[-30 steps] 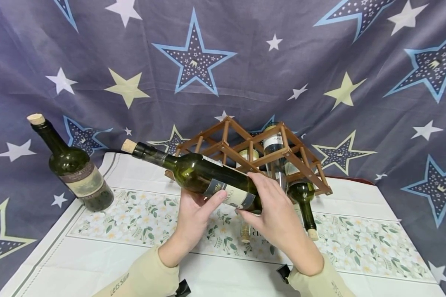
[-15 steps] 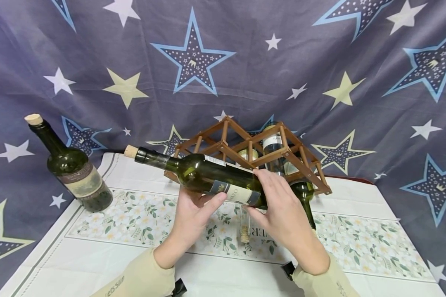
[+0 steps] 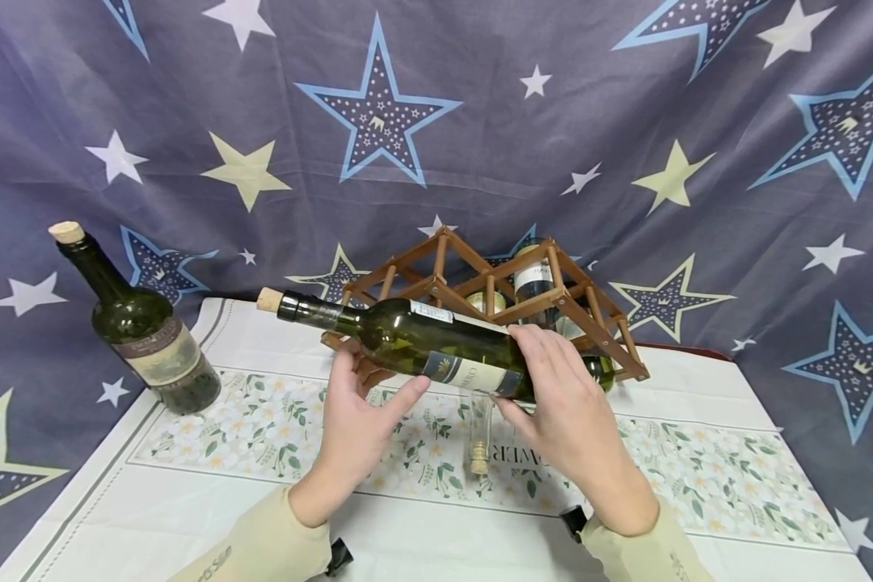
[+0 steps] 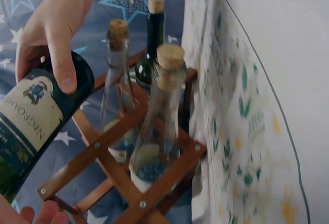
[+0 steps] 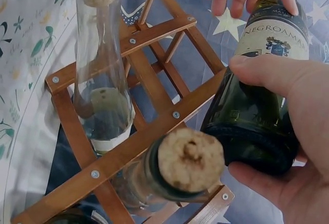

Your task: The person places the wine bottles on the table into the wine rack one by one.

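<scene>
A dark green wine bottle [image 3: 400, 335] with a cork and a cream-and-navy label hangs tilted over the table, its neck toward the left. My right hand [image 3: 575, 412] grips it near the base, thumb on the near side and fingers over the top. My left hand [image 3: 356, 420] is below the bottle's shoulder, thumb and fingers spread apart, with the thumb tip right at the label's lower edge. Behind the bottle stands a wooden wine rack [image 3: 437, 284]. Corked clear glass bottles [image 4: 157, 126] and another green bottle [image 4: 149, 67] lie in it, necks toward me.
A second green wine bottle [image 3: 163, 352] with a cork stands upright at the left of the table. A floral runner [image 3: 262, 420] crosses the white tablecloth [image 3: 422, 541]. A grey curtain [image 3: 480, 162] with stars hangs close behind the rack.
The bottle has shifted right and become a little more level. My right hand moved right with it, while my left hand moved slightly left and its fingers spread from the bottle.
</scene>
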The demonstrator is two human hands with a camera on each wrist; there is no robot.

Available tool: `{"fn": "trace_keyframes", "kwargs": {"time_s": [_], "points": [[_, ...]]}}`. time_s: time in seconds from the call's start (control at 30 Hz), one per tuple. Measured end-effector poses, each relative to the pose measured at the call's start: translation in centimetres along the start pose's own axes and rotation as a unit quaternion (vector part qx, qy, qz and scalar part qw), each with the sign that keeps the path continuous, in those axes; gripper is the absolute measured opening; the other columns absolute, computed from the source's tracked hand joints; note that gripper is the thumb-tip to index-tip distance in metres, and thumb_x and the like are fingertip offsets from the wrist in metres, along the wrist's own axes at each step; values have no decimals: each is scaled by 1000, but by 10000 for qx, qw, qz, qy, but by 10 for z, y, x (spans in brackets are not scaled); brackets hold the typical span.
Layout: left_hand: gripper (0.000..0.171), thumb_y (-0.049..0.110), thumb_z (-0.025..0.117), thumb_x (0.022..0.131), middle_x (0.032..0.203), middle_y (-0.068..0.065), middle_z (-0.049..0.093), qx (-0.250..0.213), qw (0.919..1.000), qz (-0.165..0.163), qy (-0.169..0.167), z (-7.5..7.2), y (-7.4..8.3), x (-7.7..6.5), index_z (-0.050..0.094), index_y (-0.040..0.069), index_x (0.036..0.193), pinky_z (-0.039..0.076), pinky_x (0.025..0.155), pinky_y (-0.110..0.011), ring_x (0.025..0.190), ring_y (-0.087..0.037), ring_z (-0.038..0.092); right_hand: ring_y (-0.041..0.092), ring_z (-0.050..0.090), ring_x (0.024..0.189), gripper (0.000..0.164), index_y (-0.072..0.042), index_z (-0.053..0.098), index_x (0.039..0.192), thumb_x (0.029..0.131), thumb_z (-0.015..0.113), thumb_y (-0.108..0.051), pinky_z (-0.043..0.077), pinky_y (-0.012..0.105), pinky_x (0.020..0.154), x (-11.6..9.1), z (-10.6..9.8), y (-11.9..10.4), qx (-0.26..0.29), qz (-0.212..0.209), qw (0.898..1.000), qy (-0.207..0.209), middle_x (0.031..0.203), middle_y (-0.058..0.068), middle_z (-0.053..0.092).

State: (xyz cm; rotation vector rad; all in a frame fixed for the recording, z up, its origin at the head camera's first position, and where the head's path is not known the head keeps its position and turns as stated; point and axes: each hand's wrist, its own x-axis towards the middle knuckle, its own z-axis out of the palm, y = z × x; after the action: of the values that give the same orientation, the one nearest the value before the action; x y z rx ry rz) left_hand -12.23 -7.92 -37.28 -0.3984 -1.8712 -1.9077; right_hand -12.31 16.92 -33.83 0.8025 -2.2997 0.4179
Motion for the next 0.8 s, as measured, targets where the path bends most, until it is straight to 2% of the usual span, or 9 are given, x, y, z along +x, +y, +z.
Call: {"fn": "trace_keyframes", "kwargs": {"time_s": [0.1, 0.17, 0.23, 0.3, 0.4, 0.5, 0.57, 0.67, 0.8], "points": [[68, 17, 86, 77, 120, -2, 58, 544, 9976, 336, 259, -6, -2, 0, 48, 10, 132, 48, 93, -39, 104, -20, 60, 31, 44, 132, 91, -4, 40, 150, 75, 85, -31, 31, 37, 114, 0, -1, 1, -68, -7, 10000, -61, 143, 14, 49], [68, 17, 88, 74, 117, 0, 60, 901, 9928, 641, 458, -9, -3, 1, 50, 9, 129, 49, 91, -37, 101, -18, 61, 31, 44, 132, 91, -4, 41, 150, 75, 84, -31, 31, 38, 114, -1, -2, 2, -94, -19, 9999, -64, 143, 14, 49], [68, 16, 90, 71, 114, 0, 62, 1183, 9858, 992, 655, -11, -3, 2, 53, 7, 127, 49, 88, -37, 98, -17, 62, 31, 45, 131, 91, -4, 41, 149, 74, 85, -30, 32, 38, 113, -1, -2, 3, -104, -28, 9999, -42, 143, 15, 50], [68, 12, 91, 68, 112, -3, 63, 1425, 9751, 1492, 815, -13, -2, 4, 55, 2, 124, 50, 85, -37, 97, -18, 61, 32, 45, 131, 90, -4, 42, 149, 74, 85, -30, 33, 38, 112, -1, -3, 3, -124, -27, 9999, -22, 142, 15, 50], [65, 10, 91, 65, 109, -12, 63, 1717, 9496, 2420, 1007, -15, 3, 9, 57, -5, 118, 49, 80, -37, 94, -23, 60, 32, 46, 130, 92, -4, 42, 149, 73, 86, -29, 34, 39, 112, -1, -5, 4, -161, -26, 9999, 3, 142, 15, 50], [60, 18, 88, 69, 105, -23, 61, 2017, 9130, 3347, 1175, -16, 9, 14, 57, -11, 111, 48, 80, -36, 92, -31, 58, 32, 45, 131, 92, -5, 41, 150, 74, 86, -29, 33, 39, 112, -1, -6, 5, -202, -10, 9998, -39, 143, 14, 50], [57, 23, 86, 72, 102, -25, 60, 2201, 8898, 3790, 1274, -18, 13, 17, 58, -11, 108, 47, 82, -37, 91, -35, 56, 32, 45, 131, 91, -5, 41, 151, 74, 85, -28, 34, 39, 112, -1, -7, 6, -233, -9, 9997, -58, 143, 14, 50], [52, 28, 84, 75, 101, -24, 59, 2496, 8624, 4177, 1396, -22, 13, 21, 60, -7, 105, 44, 86, -42, 92, -38, 54, 31, 45, 131, 91, -6, 40, 151, 75, 84, -28, 33, 38, 112, -2, -8, 6, -277, -10, 9996, -87, 144, 13, 49], [51, 30, 85, 71, 107, -21, 57, 2930, 8381, 4351, 1499, -29, 9, 24, 62, -1, 106, 35, 86, -50, 98, -40, 48, 32, 46, 130, 92, -5, 40, 151, 74, 84, -28, 33, 39, 112, -2, -9, 7, -314, -64, 9995, -61, 144, 14, 49]]}}
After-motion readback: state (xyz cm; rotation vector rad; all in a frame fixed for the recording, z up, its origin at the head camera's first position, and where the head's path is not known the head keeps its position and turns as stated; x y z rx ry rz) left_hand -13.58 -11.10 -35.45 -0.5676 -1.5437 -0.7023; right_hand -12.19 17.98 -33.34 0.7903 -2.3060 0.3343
